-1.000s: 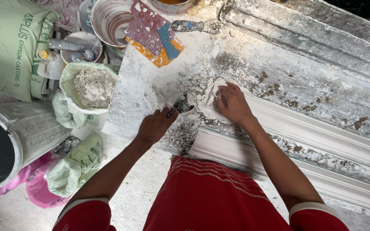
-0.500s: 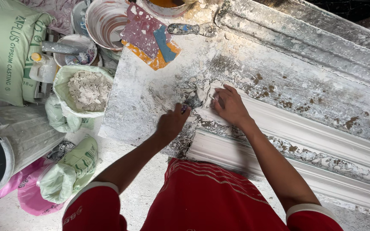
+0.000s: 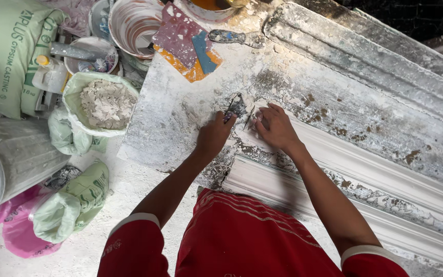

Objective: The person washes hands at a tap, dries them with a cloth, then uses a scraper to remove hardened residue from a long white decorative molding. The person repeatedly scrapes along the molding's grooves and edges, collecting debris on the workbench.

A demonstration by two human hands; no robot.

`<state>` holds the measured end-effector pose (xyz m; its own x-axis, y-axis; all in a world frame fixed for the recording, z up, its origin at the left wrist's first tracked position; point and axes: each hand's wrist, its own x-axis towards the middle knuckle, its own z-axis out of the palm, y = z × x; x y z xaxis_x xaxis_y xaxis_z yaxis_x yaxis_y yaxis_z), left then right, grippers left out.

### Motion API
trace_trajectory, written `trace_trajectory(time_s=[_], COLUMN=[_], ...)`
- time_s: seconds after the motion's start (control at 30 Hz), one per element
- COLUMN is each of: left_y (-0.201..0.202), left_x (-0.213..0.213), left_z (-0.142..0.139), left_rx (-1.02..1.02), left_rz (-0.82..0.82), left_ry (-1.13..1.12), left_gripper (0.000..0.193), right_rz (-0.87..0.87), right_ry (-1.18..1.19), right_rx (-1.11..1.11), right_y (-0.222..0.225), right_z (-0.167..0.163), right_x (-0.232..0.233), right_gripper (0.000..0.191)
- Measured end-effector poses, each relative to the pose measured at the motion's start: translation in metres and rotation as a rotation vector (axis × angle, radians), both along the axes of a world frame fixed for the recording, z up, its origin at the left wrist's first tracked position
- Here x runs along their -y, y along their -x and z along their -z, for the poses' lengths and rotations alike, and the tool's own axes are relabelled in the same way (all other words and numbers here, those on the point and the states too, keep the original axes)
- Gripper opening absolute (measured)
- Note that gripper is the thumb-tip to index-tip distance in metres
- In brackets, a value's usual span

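- Head view, nearest first: a person in a red shirt with white-trimmed sleeves [image 3: 242,236] leans over a plaster-crusted work slab [image 3: 180,123], both bare arms reaching forward.
- Just past the shirt, a white moulded cornice [image 3: 385,190] lies along the near edge of the slab and runs off toward the right edge.
- At the cornice's left end the left hand [image 3: 214,136] is curled shut around a small dark scraping tool [image 3: 236,105] — its blade sticks out past the fingers onto the slab.
- Just beside it, the right hand [image 3: 275,128] lies half open, fingers spread and pressed flat on the cornice's end; it grips nothing.
- Off the slab's left edge, on the dusty floor, sit a crumpled green bag [image 3: 73,200], a pink plastic sheet [image 3: 16,233] and a grey drum [image 3: 11,159].
- Farther along that side — an open sack of white plaster lumps [image 3: 106,105] and a big green sack [image 3: 8,51].
- At the slab's far left corner lie coloured tile pieces [image 3: 188,43], a plaster-smeared trowel [image 3: 226,36] and a streaked bucket [image 3: 134,23].
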<state>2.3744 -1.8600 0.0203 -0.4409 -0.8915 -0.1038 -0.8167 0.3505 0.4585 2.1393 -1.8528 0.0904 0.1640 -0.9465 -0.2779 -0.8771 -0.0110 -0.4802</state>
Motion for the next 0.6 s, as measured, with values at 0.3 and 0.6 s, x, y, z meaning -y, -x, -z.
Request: trace_trajectory(time_s=[0.3, 0.6], left_y=[-0.086, -0.208], left_x=[-0.016, 0.018], left_z=[-0.079, -0.043], left_rx=[-0.248, -0.278], left_rz=[-0.39, -0.886], left_ry=[0.421, 0.046], left_gripper=[0.031, 0.017], right_rz=[0.095, 0.047], right_ry=[0.29, 0.223], right_rx=[0.171, 0.39], right_y=[-0.024, -0.069], right_z=[-0.024, -0.042], right_x=[-0.016, -0.022], right_gripper=[0.037, 0.021])
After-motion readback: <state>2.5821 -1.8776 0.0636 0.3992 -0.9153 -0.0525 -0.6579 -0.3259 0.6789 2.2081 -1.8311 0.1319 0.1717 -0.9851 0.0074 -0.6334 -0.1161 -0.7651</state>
